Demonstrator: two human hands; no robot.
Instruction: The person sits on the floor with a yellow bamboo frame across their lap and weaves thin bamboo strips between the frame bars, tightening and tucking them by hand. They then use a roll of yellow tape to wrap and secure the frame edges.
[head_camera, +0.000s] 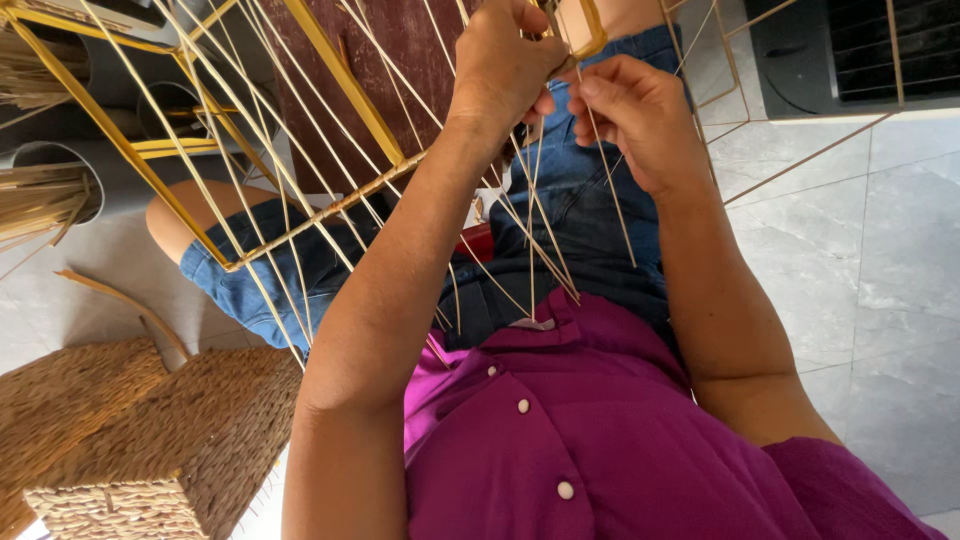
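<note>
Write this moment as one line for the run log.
left hand: pinching thin straw strands at yellow frame | right hand: pinching same strands | woven baskets: on floor, untouched

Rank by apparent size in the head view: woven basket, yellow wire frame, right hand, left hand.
1. Yellow wire frame, spans most of the upper picture.
2. Woven basket, cut off by the picture edge, so partly unsure.
3. Left hand and right hand look alike; no ranking between them.

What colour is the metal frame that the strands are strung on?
Yellow-gold; the frame shows best in the head view, with pale straw-coloured strands running across it.
</note>
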